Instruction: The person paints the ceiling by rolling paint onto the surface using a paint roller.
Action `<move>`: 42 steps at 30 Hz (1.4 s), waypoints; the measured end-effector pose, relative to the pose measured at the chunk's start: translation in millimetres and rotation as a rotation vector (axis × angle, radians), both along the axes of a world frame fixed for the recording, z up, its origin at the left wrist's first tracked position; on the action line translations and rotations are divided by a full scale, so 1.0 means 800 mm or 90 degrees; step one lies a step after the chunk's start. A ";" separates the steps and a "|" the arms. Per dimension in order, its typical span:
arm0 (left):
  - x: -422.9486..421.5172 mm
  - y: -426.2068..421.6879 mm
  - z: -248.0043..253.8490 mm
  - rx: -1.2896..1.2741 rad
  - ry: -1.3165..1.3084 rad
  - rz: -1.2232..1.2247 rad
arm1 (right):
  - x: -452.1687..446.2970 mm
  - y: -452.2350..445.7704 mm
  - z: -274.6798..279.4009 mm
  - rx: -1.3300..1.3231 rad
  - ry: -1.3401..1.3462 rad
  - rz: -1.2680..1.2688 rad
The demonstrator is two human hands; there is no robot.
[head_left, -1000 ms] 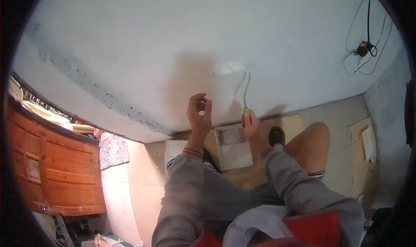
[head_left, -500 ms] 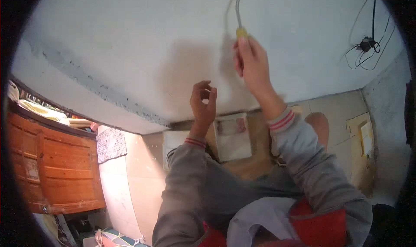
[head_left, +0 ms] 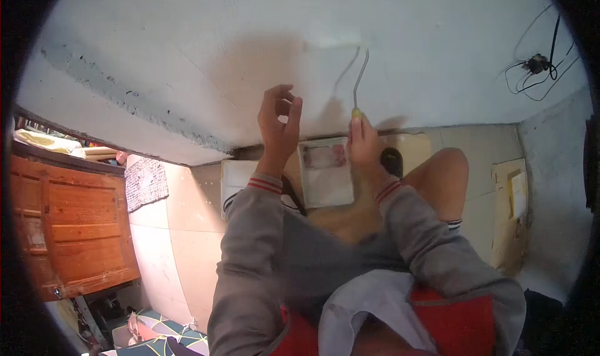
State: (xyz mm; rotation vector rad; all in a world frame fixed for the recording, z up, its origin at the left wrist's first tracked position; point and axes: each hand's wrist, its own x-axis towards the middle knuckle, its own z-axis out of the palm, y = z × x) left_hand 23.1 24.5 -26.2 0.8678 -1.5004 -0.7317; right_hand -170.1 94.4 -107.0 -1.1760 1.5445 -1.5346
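Note:
My right hand (head_left: 364, 142) is wrapped round the yellow-green handle of a paint roller (head_left: 358, 87). Its bent metal rod runs up along the white wall (head_left: 431, 62), and the pale roller head at the top barely stands out from that surface. My left hand (head_left: 279, 121) hangs in front of the wall with loosely curled fingers, a gap between thumb and fingertips, and nothing in it. Below and between the hands, a white rectangular tray (head_left: 328, 190) rests on the floor, with a greyish and reddish patch at its far end.
Another white tray or box (head_left: 237, 178) stands partly behind my left forearm. A wooden cabinet (head_left: 87, 218) and a patterned mat (head_left: 147, 182) are at the left. Black cables (head_left: 536, 64) hang on the wall at the right. My bent knee (head_left: 450, 171) is beside my right arm.
My right hand has come down the wall with the paint roller, bringing its whole rod into view. The left hand sits slightly higher and further left, still empty. The camera view has shifted a little.

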 end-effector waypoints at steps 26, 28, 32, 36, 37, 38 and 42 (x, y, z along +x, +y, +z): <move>0.012 -0.026 -0.063 0.055 -0.026 0.020 | 0.009 -0.006 -0.010 0.041 -0.092 0.054; 0.014 -0.025 -0.064 0.074 0.001 0.029 | 0.017 0.010 -0.063 0.017 -0.104 0.014; 0.018 -0.023 -0.064 0.064 0.017 0.023 | 0.007 0.053 -0.176 0.045 0.157 0.056; 0.022 -0.020 -0.062 0.095 -0.013 0.046 | 0.001 0.085 -0.242 0.261 0.079 0.011; 0.023 -0.019 -0.062 0.087 -0.004 0.035 | 0.004 0.092 -0.245 0.274 0.140 -0.018; 0.024 -0.020 -0.061 0.076 0.006 0.024 | 0.001 0.097 -0.246 0.279 0.141 -0.015; 0.026 -0.023 -0.058 0.093 0.002 0.033 | -0.067 0.124 -0.402 0.613 -0.478 0.083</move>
